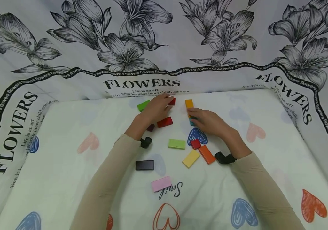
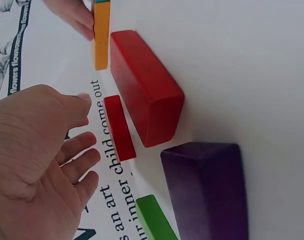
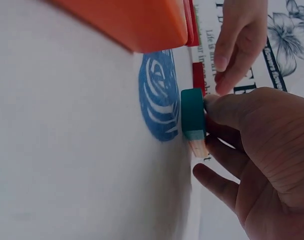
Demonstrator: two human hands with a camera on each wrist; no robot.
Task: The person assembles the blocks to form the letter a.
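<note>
My left hand (image 1: 156, 107) reaches over the far side of the table, its fingers loosely bent with nothing in them. Right at its fingertips lies a small red block (image 2: 119, 127). A larger red block (image 2: 144, 85) and a dark purple block (image 2: 206, 190) sit nearer me, and a green block (image 1: 143, 105) lies on the hand's left. With thumb and fingers, my right hand (image 1: 210, 121) pinches a teal block (image 3: 193, 112) at the near end of an orange-yellow block (image 1: 189, 103). One of its fingers touches the orange-yellow block, and the hand partly covers both blocks.
Nearer me are a light green block (image 1: 176, 144), a red block (image 1: 195, 144), an orange block (image 1: 206, 155), a yellow block (image 1: 191, 158), a dark grey block (image 1: 144, 165) and a pink block (image 1: 161, 184). The white cloth (image 1: 89, 182) is printed with hearts.
</note>
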